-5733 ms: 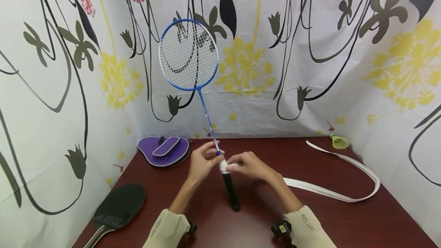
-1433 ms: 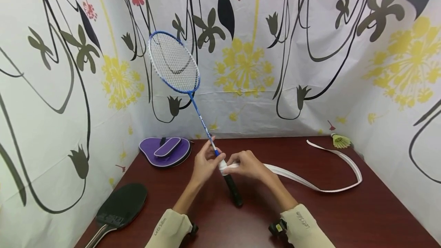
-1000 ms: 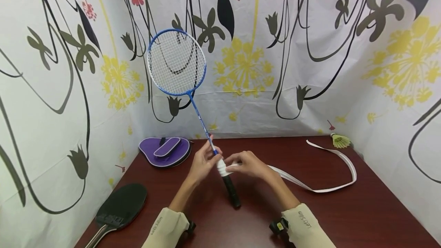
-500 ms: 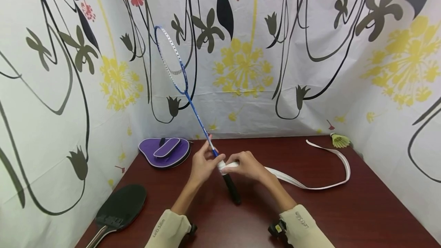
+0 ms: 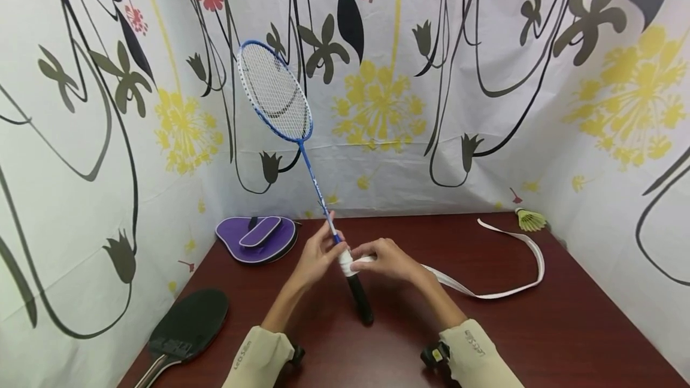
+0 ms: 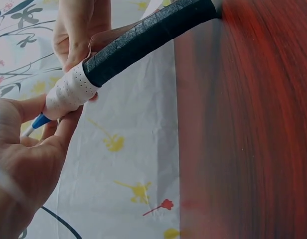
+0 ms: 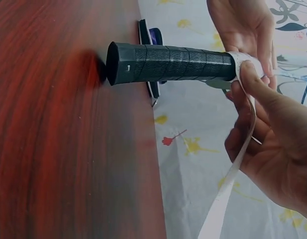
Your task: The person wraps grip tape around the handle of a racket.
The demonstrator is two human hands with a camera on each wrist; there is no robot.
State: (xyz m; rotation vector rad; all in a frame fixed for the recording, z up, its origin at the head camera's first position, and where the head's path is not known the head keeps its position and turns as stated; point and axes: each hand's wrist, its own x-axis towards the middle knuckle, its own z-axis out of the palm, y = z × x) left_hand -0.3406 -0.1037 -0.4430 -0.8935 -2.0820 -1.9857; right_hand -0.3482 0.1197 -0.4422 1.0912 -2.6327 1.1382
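Observation:
A blue and white badminton racket (image 5: 305, 157) is held tilted, head up and to the left, its black handle (image 5: 360, 301) pointing down. My left hand (image 5: 315, 256) pinches it where the shaft meets the handle. White perforated tape (image 6: 69, 92) is wound round the upper part of the handle in the left wrist view. My right hand (image 5: 389, 259) pinches the tape at the lower edge of the wound part. From there the loose white strip (image 7: 226, 191) hangs away in the right wrist view, and it curves over the table at the right in the head view.
On the dark red table (image 5: 582, 328) lie a purple paddle case (image 5: 257, 239) at the back left, a black table tennis paddle (image 5: 188, 325) at the front left and a yellow shuttlecock (image 5: 530, 220) at the back right. Patterned cloth (image 5: 485, 118) hangs behind and at both sides.
Since the earlier frames the racket has turned back and forth about its shaft. The white tape covers more of the handle, and its loose loop on the table has drawn inward to the left.

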